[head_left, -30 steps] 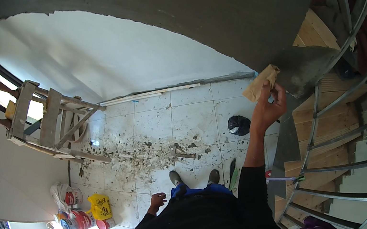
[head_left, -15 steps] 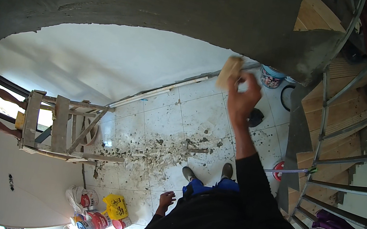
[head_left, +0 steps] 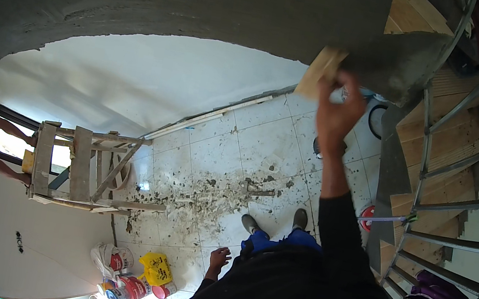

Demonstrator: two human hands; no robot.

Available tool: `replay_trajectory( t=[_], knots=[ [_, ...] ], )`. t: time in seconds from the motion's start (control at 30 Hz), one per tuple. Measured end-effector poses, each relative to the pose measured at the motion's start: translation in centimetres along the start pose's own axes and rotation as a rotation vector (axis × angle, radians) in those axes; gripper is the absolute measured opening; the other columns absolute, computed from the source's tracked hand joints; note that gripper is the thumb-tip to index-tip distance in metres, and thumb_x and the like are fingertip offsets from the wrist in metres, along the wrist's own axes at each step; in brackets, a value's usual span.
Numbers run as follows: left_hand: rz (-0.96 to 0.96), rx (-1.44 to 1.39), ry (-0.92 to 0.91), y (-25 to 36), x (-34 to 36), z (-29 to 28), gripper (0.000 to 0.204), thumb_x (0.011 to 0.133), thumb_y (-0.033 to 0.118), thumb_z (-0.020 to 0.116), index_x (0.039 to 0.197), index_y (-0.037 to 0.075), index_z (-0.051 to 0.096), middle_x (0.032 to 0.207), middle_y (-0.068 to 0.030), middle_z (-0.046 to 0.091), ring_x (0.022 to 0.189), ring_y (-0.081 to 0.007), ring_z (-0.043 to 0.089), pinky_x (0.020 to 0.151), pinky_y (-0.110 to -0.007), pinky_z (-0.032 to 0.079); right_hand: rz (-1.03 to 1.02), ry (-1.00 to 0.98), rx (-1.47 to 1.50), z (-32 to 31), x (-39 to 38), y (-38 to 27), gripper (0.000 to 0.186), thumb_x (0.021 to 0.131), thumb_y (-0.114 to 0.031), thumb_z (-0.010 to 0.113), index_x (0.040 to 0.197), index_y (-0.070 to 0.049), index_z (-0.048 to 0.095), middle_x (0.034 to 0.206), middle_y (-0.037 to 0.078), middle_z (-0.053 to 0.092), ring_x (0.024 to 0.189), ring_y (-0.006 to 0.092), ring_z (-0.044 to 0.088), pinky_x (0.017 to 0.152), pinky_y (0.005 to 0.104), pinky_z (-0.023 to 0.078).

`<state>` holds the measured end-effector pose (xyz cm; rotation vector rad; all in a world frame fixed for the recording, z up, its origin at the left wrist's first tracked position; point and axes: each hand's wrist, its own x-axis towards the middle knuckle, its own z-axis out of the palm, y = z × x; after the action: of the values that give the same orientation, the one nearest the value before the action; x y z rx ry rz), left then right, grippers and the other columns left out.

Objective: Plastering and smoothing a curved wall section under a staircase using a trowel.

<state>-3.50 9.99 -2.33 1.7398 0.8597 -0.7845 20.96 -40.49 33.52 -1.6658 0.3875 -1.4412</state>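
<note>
A white tiled floor (head_left: 205,163) strewn with grey mortar crumbs lies far below, with a wooden trestle (head_left: 82,164) at the left and paint cans (head_left: 124,287) near it. The left hand (head_left: 218,259) hangs loose, fingers apart, holding nothing. Right of it, the right hand (head_left: 338,106) keeps its grip clamped on a tan sponge block (head_left: 318,74), now raised against the grey plastered edge (head_left: 387,63); half a second ago it sat lower and further left.

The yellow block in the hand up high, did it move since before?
Yes. The right hand has slid the yellow block rightward along the grey plaster edge, back toward the stair corner.
</note>
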Motion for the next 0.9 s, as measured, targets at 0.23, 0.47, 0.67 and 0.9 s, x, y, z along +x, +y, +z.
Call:
replay_trajectory(
  t=[0.23, 0.47, 0.67, 0.9],
  knots=[
    [0.033, -0.003, 0.013, -0.1, 1.0, 0.0, 0.031, 0.093, 0.020, 0.063, 0.120, 0.005, 0.065, 0.099, -0.0094, 0.072, 0.079, -0.0197, 0.072, 0.057, -0.029, 0.052, -0.082, -0.027, 0.020, -1.3, -3.8, 0.1, 0.016, 0.076, -0.006, 0.076, 0.087, -0.006, 0.065, 0.078, 0.005, 0.062, 0.074, 0.0202, 0.059, 0.074, 0.0357, 0.044],
    [0.023, 0.024, -0.026, 0.4, 1.4, 0.9, 0.030, 0.092, 0.020, 0.064, 0.119, 0.005, 0.066, 0.097, -0.0078, 0.072, 0.076, -0.0184, 0.071, 0.056, -0.028, 0.051, -0.097, 0.071, 0.074, 0.0, 5.2, -4.2, 0.017, 0.078, -0.012, 0.076, 0.088, -0.002, 0.066, 0.072, 0.005, 0.061, 0.064, 0.0158, 0.058, 0.059, 0.0298, 0.045],
    [0.031, -0.030, -0.024, -0.3, 1.6, 0.7, 0.029, 0.094, 0.020, 0.062, 0.119, 0.005, 0.066, 0.097, -0.0085, 0.071, 0.074, -0.0181, 0.070, 0.056, -0.029, 0.052, -0.027, -0.177, 0.013, 1.0, -8.1, 0.9, 0.018, 0.073, -0.008, 0.078, 0.084, -0.007, 0.064, 0.079, 0.005, 0.064, 0.071, 0.0221, 0.057, 0.079, 0.0380, 0.042],
    [0.022, -0.047, 0.006, 0.0, 1.1, 0.5, 0.030, 0.092, 0.020, 0.065, 0.118, 0.005, 0.066, 0.096, -0.0086, 0.072, 0.075, -0.0186, 0.071, 0.055, -0.029, 0.051, -0.046, 0.102, 0.104, -0.6, 5.3, -5.6, 0.019, 0.077, -0.011, 0.076, 0.092, -0.004, 0.066, 0.081, 0.005, 0.064, 0.072, 0.0153, 0.058, 0.070, 0.0332, 0.044]
  ],
)
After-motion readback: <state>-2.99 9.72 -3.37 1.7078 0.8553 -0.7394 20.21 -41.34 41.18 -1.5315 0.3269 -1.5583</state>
